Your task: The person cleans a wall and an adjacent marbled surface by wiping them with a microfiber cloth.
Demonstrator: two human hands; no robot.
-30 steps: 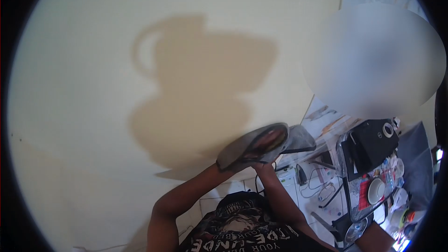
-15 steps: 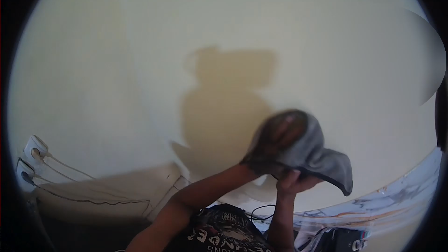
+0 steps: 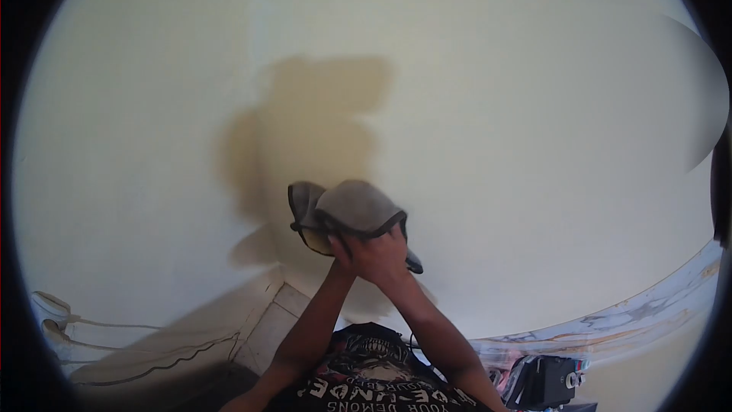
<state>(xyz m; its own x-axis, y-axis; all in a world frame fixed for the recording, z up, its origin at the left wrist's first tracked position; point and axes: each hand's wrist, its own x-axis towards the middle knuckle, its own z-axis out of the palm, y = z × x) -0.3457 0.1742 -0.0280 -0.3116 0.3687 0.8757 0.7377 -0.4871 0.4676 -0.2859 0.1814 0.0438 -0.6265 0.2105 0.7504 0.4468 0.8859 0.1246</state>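
Observation:
A grey cloth with black edging is bunched up and folded over in front of the pale wall. My right hand is closed on its lower edge, with the back of the hand toward me. Close against it, my left hand grips the cloth from the left; most of its fingers are hidden by the fabric and the right hand. Folds of the cloth stick out at the upper left and lower right of the hands.
A pale wall with a corner fills the view and carries a shadow. White plugs with cables are at the lower left. A marble-patterned strip and a black boxy item lie at the lower right.
The cloth and both hands have moved left in view. The cloth, earlier draped over my left hand, is now bunched between both hands. The view has turned right and the wall corner shifted.

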